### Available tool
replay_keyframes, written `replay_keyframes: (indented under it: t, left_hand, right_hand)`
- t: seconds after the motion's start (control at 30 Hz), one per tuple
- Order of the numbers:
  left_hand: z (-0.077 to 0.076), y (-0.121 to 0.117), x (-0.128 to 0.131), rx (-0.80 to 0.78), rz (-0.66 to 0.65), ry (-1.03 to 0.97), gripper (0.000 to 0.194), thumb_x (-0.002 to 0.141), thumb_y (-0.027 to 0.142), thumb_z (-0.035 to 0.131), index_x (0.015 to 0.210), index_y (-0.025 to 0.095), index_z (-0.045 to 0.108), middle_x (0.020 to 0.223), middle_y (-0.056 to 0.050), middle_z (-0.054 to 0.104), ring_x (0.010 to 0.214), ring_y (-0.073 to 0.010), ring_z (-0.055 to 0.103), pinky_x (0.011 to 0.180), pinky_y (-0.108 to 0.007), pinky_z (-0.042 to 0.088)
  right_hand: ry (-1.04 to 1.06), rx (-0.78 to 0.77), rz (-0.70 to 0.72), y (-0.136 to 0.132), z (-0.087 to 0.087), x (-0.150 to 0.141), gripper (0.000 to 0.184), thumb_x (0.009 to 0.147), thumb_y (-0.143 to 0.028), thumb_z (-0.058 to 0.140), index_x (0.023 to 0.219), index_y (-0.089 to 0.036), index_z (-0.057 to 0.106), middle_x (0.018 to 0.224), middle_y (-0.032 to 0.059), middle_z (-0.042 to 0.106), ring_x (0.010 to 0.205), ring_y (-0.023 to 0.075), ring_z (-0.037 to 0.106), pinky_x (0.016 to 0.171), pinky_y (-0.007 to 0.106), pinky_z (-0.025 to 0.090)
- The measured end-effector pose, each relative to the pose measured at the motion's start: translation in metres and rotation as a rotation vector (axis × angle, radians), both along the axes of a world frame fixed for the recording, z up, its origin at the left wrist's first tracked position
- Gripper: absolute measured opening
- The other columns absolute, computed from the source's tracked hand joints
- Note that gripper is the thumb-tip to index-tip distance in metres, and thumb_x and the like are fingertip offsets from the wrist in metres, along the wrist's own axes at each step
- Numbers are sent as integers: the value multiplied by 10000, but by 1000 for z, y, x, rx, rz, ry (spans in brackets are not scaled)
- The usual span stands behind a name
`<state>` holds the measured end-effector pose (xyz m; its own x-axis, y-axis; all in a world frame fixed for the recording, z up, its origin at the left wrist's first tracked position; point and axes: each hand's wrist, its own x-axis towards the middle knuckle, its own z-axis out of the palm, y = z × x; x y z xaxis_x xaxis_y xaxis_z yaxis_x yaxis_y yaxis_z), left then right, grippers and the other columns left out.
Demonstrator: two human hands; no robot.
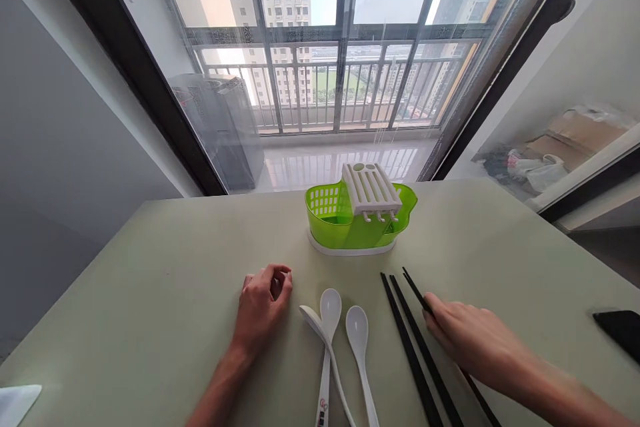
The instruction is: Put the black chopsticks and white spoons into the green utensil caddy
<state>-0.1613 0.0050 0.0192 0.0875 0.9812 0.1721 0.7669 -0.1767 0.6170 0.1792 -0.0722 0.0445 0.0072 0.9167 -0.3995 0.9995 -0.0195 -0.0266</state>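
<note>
My right hand grips black chopsticks near their upper part, with their tips pointing away from me. Left of it, two more black chopsticks lie side by side on the table. Resting on the tabletop, my left hand is curled closed and nothing shows in its fingers. Between the hands are white spoons: one lies beneath a crossing spoon, and another lies apart on the right. Beyond them stands a green utensil holder with a white slotted top and small hooks.
The pale table reaches to a glass door with a balcony behind it. A black object lies at the right edge. At the lower left corner is part of a white item.
</note>
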Motion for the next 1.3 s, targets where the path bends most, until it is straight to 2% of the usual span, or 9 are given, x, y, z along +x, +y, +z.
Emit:
replay_keyframes:
  t: [0.17,0.27,0.37,0.47,0.6,0.83,1.0,1.13,1.3]
  left_hand:
    - [1,0,1,-2,37,-65,301,962,498,520,980,246,682,750,21,704,686,-188,615,863,-377,445]
    - [6,-2,2,-41,101,-201,344,952,554,541,993,241,679,754,17,695,659,-178,597,726,-323,462]
    - [12,-5,3,-67,114,-339,372,959,577,546,1031,236,674,860,-10,736,726,-184,627,645,-289,458]
    - [14,-8,4,-10,22,-405,357,995,532,523,1118,237,682,1086,-50,766,976,-213,671,832,-317,508]
    - [9,-10,4,67,-105,-404,365,1009,472,534,1288,270,657,1259,-61,735,1174,-235,643,1044,-395,473]
    - [-2,-8,4,182,-95,-327,237,973,425,617,1037,279,793,1065,-43,788,1018,-238,702,942,-368,530]
    - [-1,-8,4,126,-93,-336,189,944,399,669,1008,287,807,1041,-29,800,986,-235,712,925,-365,538]
    - [2,-8,4,59,-96,-364,165,916,391,700,987,300,818,1027,-20,807,999,-242,716,937,-377,540]
    - [4,-9,5,5,-80,-409,173,884,416,725,957,297,828,1004,-25,806,990,-247,720,954,-388,543]
  right_hand:
    - [371,385,82,13,67,-5,298,1051,-398,390,820,-253,511,733,30,692,648,209,653,559,303,357]
    - [632,601,192,23,114,-31,356,1064,-445,425,768,-252,468,610,-26,581,496,141,497,504,270,349]
    - [715,779,270,39,137,-65,268,1070,-383,456,876,-224,553,713,-3,632,563,135,533,542,260,370]
    - [735,839,381,60,133,-95,230,1067,-334,470,908,-206,575,807,28,665,631,139,568,575,256,363]
    - [726,727,488,85,110,-126,276,1069,-320,451,852,-199,570,829,34,669,659,139,565,605,255,348]
    - [747,612,507,95,83,-145,230,1053,-284,494,856,-196,573,827,21,663,660,133,541,627,247,335]
    - [770,596,478,96,70,-145,207,1052,-275,501,874,-197,570,837,23,672,667,133,548,643,245,348]
    - [771,596,477,97,73,-144,233,1040,-281,527,825,-199,563,799,9,661,646,128,542,626,245,354]
    - [850,708,434,96,98,-138,244,1036,-339,542,839,-207,594,749,-9,647,613,118,545,594,238,377]
